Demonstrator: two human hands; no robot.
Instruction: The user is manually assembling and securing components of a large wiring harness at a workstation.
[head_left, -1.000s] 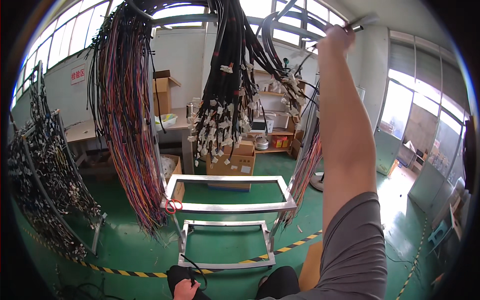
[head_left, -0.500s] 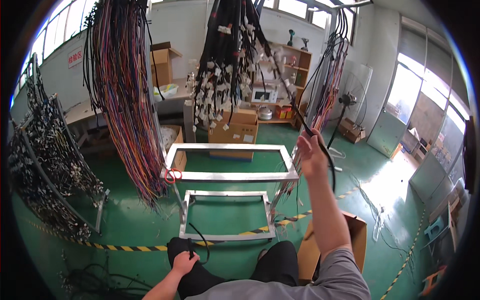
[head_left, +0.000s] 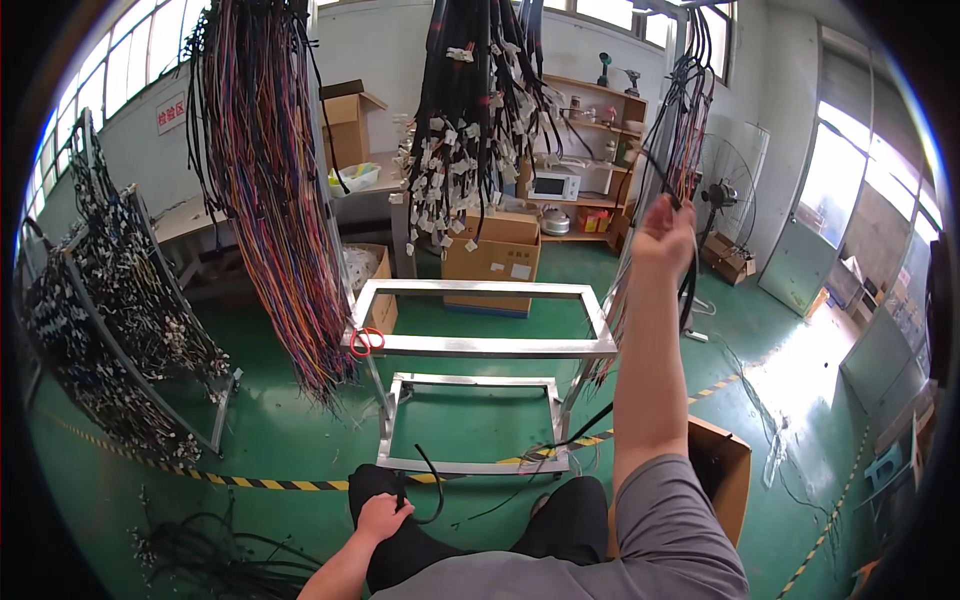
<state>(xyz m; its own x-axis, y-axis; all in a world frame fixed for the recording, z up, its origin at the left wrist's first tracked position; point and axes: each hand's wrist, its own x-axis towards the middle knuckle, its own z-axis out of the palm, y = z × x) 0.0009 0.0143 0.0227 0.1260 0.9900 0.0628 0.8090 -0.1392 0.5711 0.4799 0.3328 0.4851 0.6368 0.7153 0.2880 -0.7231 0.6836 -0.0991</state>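
Note:
My right hand point(head_left: 665, 235) is raised out in front at the right, its fingers closed round a black cable point(head_left: 688, 295) that hangs down beside my wrist. Low on my left thigh rests my left hand point(head_left: 383, 516), closed on a short curved black tube point(head_left: 438, 480). Between and beyond my hands stands a metal frame point(head_left: 480, 347), with red-handled scissors point(head_left: 366, 341) on its left corner. A dark wire bundle with white connectors point(head_left: 450, 135) hangs behind the frame. Another black length point(head_left: 588, 428) shows by the frame's right leg; whether it joins the held cable is hidden.
Coloured wires point(head_left: 270, 200) hang at the left, and more hang point(head_left: 690, 110) at the right. Racks of harnesses point(head_left: 130, 340) stand far left. Cables point(head_left: 220, 555) lie on the floor. An open carton point(head_left: 735, 475) is beside my right leg; a fan point(head_left: 722, 195) stands beyond.
My right hand has moved up and right with the black cable, which no longer stretches across to the connector bundle. My left hand still rests on my thigh. The view has shifted slightly.

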